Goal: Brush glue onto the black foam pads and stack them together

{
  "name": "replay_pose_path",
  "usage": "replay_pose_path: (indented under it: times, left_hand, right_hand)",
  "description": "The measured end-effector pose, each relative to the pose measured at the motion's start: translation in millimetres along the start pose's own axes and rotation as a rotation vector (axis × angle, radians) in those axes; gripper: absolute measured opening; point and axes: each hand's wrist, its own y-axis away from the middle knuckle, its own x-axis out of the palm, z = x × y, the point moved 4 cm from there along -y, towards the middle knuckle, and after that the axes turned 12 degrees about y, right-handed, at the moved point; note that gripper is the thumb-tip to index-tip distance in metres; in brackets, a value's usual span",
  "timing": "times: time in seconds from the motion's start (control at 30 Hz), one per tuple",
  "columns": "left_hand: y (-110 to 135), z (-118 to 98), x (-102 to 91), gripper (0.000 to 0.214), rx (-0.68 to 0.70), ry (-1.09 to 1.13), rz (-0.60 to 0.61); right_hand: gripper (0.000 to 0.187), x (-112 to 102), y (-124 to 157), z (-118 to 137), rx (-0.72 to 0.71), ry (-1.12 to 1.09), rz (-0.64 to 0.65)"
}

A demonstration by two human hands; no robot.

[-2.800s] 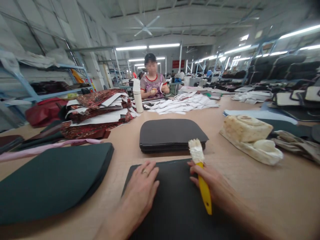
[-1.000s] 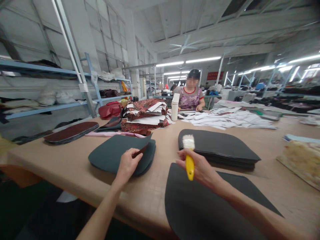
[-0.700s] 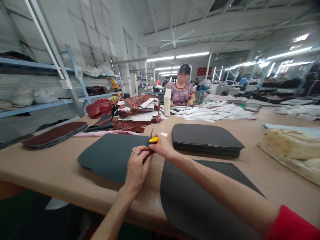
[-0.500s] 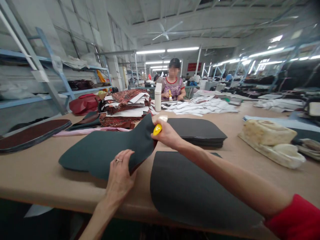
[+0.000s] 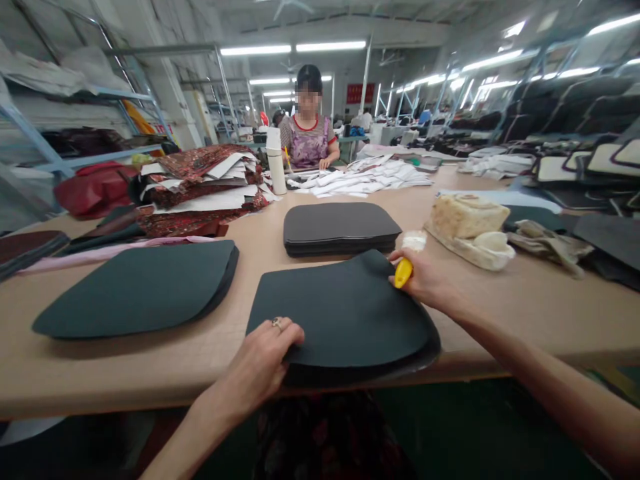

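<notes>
A dark green sheet [image 5: 335, 313], rounded at its corners, lies over a darker sheet at the table's near edge. My left hand [image 5: 273, 347], wearing a ring, pinches its near left edge. At the sheet's right side, my right hand [image 5: 423, 277] is closed round a brush with a yellow handle [image 5: 403, 272] and white bristles. The fingers of that hand also grip the sheet's edge, which bulges up there. To the left rests a stack of similar green sheets [image 5: 145, 287]. Behind the held sheet stands a neat stack of dark grey pieces [image 5: 340, 227].
A stained, cream-coloured block-shaped container [image 5: 467, 217] stands right of my right hand. Patterned red pieces [image 5: 200, 180] are piled at the back left, beside a white cylinder [image 5: 275, 163]. Across the table [image 5: 500, 313], a co-worker [image 5: 307, 137] sits behind white strips [image 5: 365, 177].
Both hands have carried the green sheet rightward from the left stack and laid it over the dark sheet in front of me. The brush stayed in my right hand. The view has turned right.
</notes>
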Motion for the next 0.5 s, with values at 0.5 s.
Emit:
replay_pose_path:
  times: [0.5]
  left_hand:
    - [7,-18,1.1,0.015,-0.037,0.067,0.118]
  right_hand:
    - [0.020,-1,26,-23,0.056,0.005,0.034]
